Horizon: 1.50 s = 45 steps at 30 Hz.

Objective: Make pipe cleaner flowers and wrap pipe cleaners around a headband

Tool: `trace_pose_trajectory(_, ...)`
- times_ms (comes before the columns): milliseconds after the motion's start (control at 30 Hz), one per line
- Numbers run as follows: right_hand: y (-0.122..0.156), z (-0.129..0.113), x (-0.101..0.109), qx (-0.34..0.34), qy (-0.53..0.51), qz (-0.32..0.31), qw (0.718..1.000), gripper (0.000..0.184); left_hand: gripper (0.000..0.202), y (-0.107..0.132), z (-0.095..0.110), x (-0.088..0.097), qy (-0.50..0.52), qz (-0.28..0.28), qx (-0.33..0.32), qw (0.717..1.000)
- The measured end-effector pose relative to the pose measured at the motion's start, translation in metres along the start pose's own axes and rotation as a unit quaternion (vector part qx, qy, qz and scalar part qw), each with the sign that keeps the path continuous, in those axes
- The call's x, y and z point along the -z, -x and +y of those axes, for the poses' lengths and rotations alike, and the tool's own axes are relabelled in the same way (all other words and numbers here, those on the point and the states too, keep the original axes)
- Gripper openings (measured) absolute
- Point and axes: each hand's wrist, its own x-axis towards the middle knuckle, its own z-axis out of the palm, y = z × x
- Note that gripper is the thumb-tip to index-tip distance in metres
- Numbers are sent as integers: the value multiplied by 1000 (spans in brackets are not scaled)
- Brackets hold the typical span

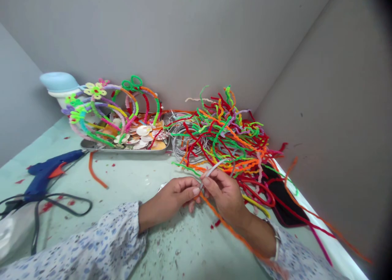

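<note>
Close together over the table, my left hand (180, 192) and my right hand (225, 192) both pinch with thumb and fingers. Between them is a thin grey headband strip (216, 166), its curved part rising past my right fingertips. An orange pipe cleaner (228, 225) meets the strip at my left fingertips, and its long tail runs down to the right across my right forearm. The fingers hide the exact joint between the two. Just beyond my hands lies a tangled heap of coloured pipe cleaners (226, 128), with bare silver hoops (183, 143) beside it.
Finished pipe-cleaner headbands (122, 88) stand in a metal tray (137, 151) of shells. A blue glue gun (45, 173) with a black cord lies at left, near a loose orange piece (94, 171). A blue-lidded bottle (59, 84) stands behind; a dark flat object (288, 206) lies right.
</note>
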Motion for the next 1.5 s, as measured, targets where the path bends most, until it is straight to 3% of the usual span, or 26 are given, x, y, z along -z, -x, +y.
trace_pose_trajectory(167, -1, -1, 0, -14, -15, -7, 1000, 21, 27, 1, -2, 0, 3, 7, -9, 1000)
trace_pose_trajectory(500, 0, 3, -1, 1, -70, 71, 995, 15, 22, 2, 0, -2, 13, 47, -10, 999)
trace_pose_trajectory(867, 0, 4, 0, 52, 34, -22, 998, 16, 15, 0, -5, 3, 65, 80, -11, 995)
trace_pose_trajectory(1267, -6, 4, -1, 98, 98, -18, 990, 12, 17, -2, -6, 3, 97, 100, 2, 990)
trace_pose_trajectory(1500, -7, 2, -1, 90, 85, -14, 992, 11, 16, -2, -6, 5, 106, 72, -1, 992)
